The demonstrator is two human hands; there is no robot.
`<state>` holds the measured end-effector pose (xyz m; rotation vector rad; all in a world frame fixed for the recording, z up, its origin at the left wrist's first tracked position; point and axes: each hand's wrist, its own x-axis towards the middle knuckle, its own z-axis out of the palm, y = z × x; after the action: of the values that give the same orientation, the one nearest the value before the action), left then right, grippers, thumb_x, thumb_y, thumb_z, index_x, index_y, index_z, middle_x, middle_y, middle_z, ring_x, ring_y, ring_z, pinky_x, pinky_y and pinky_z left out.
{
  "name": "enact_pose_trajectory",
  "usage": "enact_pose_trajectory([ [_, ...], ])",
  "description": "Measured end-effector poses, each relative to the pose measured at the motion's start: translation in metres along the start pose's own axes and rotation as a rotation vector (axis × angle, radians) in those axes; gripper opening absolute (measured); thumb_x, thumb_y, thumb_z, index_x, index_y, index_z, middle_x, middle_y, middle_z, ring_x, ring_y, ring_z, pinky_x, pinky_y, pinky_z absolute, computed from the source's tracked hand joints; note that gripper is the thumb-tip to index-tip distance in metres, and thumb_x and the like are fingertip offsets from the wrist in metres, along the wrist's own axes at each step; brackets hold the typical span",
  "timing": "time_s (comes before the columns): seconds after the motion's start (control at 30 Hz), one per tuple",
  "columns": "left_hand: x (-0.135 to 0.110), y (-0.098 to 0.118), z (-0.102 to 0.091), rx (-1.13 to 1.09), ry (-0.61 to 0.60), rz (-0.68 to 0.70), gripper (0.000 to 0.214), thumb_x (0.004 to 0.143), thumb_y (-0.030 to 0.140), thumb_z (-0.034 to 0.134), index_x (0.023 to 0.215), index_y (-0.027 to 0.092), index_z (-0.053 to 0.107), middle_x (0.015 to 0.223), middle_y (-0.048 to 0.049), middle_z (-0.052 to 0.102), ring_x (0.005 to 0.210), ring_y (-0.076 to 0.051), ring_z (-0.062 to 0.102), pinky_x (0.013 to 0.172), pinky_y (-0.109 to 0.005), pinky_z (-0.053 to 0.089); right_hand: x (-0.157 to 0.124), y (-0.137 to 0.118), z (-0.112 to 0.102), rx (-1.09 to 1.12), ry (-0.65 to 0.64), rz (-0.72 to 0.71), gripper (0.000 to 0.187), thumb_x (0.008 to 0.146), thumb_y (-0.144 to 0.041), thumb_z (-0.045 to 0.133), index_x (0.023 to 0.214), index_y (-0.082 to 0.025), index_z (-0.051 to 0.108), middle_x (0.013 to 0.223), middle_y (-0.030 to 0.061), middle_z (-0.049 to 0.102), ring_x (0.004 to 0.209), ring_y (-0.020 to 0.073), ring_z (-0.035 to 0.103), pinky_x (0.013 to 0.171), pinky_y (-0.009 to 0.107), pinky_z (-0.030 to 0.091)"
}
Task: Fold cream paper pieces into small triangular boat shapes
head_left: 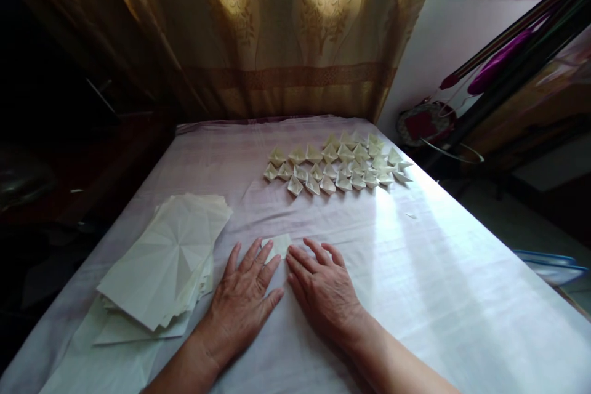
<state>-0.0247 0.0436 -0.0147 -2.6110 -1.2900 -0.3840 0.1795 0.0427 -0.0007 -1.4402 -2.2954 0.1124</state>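
My left hand (242,298) and my right hand (323,289) lie flat side by side on a pale cloth-covered table (415,271), fingers stretched out. Their fingertips press on a small folded piece of white paper (278,245) between them. To the left of my left hand sits a stack of creased white paper sheets (166,258). Farther back on the table, several small folded paper boats (339,163) stand in rows.
A patterned yellow-brown curtain (277,31) hangs behind the table. Dark furniture (69,154) stands at the left. At the right are long rods (517,55), a round red object (425,123) and a blue-rimmed thing (551,265) low by the table's edge.
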Motion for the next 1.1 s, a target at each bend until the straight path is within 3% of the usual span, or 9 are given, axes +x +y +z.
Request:
enact_pose_trajectory([
  [0.37,-0.011,-0.002,0.000,-0.035,-0.046,-0.059,0.049,0.096,0.049,0.045,0.142,0.030,0.050,0.150,-0.0077,0.050,0.141,-0.028,0.038,0.120,-0.052,0.013,-0.001,-0.001,-0.004,-0.014,-0.049,0.022,0.035,0.099,-0.030,0.047,0.130,-0.023,0.063,0.136,0.0044,0.063,0.133,0.0275,0.047,0.111,0.046,0.026],
  [0.67,-0.009,0.001,-0.001,-0.009,0.004,-0.053,0.050,0.098,0.051,0.040,0.142,0.027,0.049,0.147,-0.0080,0.052,0.141,-0.025,0.039,0.121,-0.048,0.012,0.023,-0.006,0.003,0.060,-0.291,-0.025,0.055,0.098,-0.043,0.048,0.148,-0.021,0.044,0.155,0.0042,0.040,0.148,0.0285,0.024,0.120,0.054,0.015],
  [0.8,-0.009,0.001,-0.001,-0.029,-0.015,-0.063,0.050,0.097,0.052,0.042,0.140,0.028,0.052,0.148,-0.0081,0.052,0.140,-0.027,0.041,0.121,-0.050,0.013,0.019,0.000,0.003,0.016,-0.292,0.061,0.058,0.097,-0.044,0.051,0.149,-0.021,0.043,0.157,0.0059,0.036,0.149,0.0308,0.023,0.120,0.056,0.015],
  [1.1,-0.008,-0.002,-0.004,-0.022,-0.040,-0.051,0.049,0.096,0.051,0.045,0.140,0.031,0.051,0.147,-0.0074,0.052,0.137,-0.027,0.044,0.119,-0.051,0.015,0.012,0.002,0.007,-0.038,-0.211,0.185,0.054,0.097,-0.044,0.049,0.145,-0.021,0.048,0.154,0.0066,0.042,0.147,0.0331,0.027,0.117,0.058,0.019],
])
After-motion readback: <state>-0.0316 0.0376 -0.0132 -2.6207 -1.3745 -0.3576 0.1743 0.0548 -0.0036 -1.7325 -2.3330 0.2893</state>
